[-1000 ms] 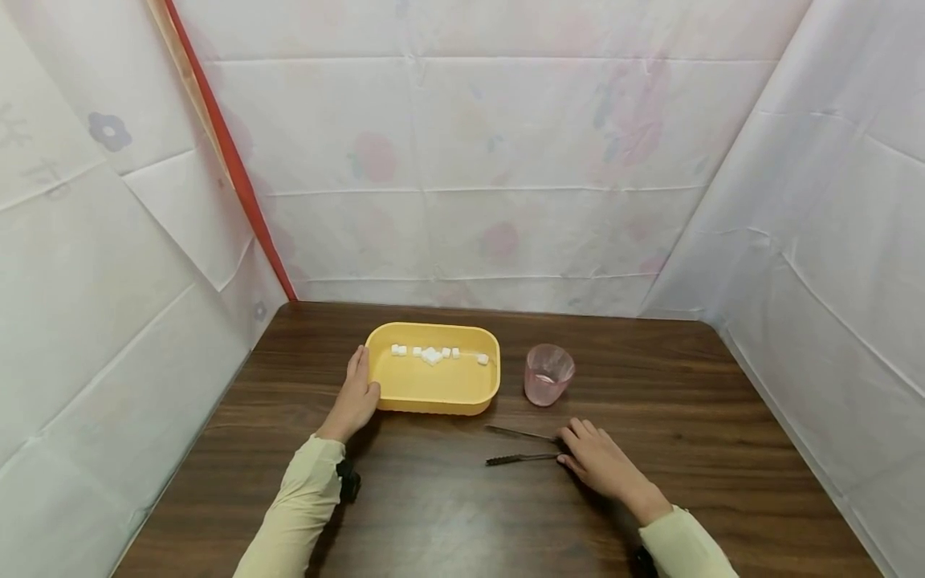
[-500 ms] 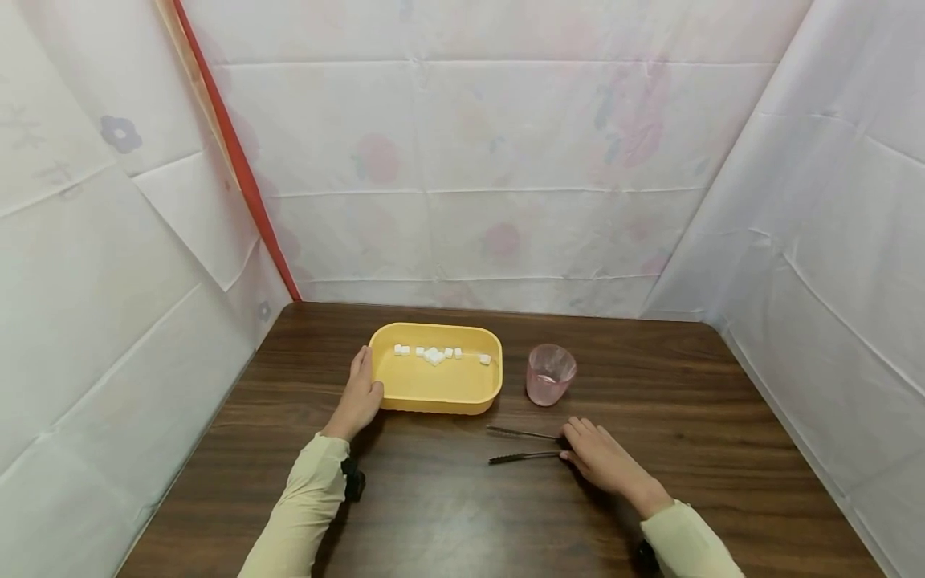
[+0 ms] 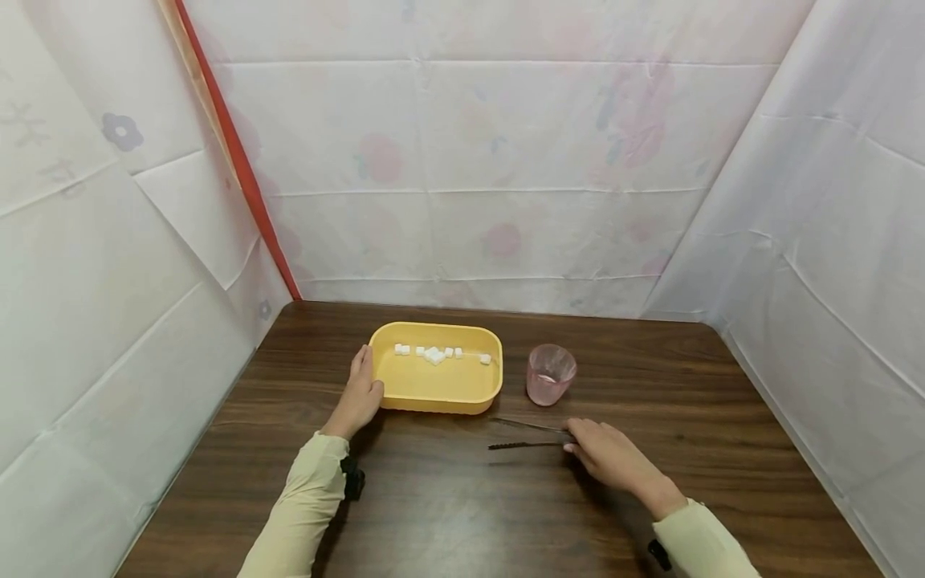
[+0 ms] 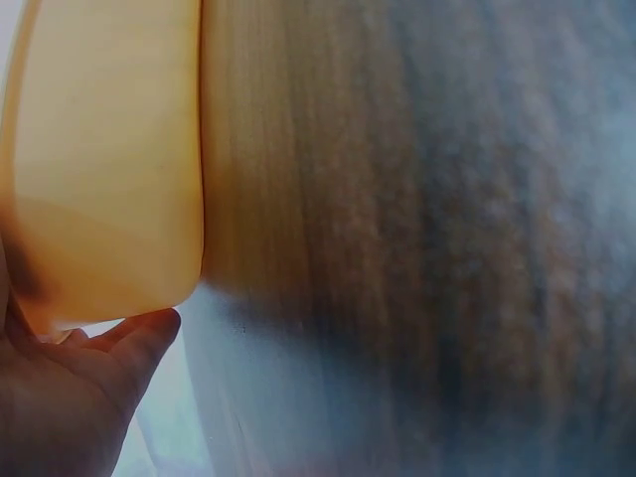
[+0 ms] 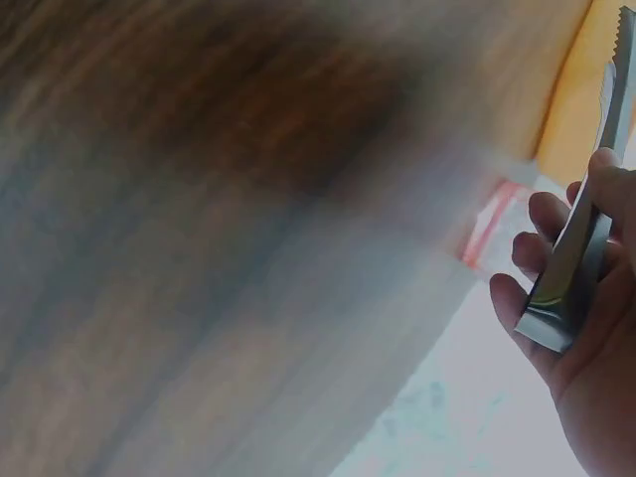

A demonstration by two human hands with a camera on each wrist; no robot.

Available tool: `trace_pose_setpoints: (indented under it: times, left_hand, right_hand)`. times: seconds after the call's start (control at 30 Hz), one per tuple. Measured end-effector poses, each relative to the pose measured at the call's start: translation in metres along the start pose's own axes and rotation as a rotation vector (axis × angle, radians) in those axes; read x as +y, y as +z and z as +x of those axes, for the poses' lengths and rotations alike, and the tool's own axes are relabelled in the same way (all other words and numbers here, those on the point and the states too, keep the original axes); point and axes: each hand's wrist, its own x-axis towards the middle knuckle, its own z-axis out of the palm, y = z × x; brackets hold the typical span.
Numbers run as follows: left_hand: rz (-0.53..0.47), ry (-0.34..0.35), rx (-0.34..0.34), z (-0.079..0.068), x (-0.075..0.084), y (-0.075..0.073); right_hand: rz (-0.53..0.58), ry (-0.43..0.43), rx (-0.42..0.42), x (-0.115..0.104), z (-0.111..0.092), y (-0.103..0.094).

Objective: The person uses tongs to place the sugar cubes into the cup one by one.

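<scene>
My left hand (image 3: 356,400) holds the left end of a yellow tray (image 3: 433,400), thumb at its near corner and fingers along the side. In the left wrist view the thumb (image 4: 144,343) lies against the tray's end wall. Several small white cubes (image 3: 434,356) lie in a loose row inside. My right hand (image 3: 610,457) grips metal tongs (image 3: 531,445) by the hinged end, their two arms spread apart and pointing left, just in front of the tray. In the right wrist view, fingers wrap around the tongs' (image 5: 561,298) shiny bent end.
A pink see-through cup (image 3: 550,376) stands right of the tray, beyond the tongs. The dark wooden table (image 3: 433,514) meets white patterned sheets (image 3: 462,177) at the back and both sides. A red strip (image 3: 242,164) runs down the back left corner.
My right hand has picked the tongs up slightly off the table, with their tips rising and shifting a little away from me. The left hand and tray stay put.
</scene>
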Motion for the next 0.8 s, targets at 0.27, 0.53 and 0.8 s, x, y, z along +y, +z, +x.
trace_pose_setpoints:
  times: [0.27,0.53,0.8]
  left_hand:
    - [-0.007,0.001,-0.004,0.001,0.000,0.000]
    - [-0.009,0.000,-0.016,0.000,-0.001,-0.002]
    - [-0.007,0.003,-0.017,0.000,-0.001,-0.001]
  right_hand:
    - [-0.017,-0.039,0.066,-0.007,0.009,-0.020]
    - [-0.053,-0.048,0.147,-0.010,0.021,-0.035]
    - [-0.113,-0.006,0.221,-0.014,0.035,-0.042]
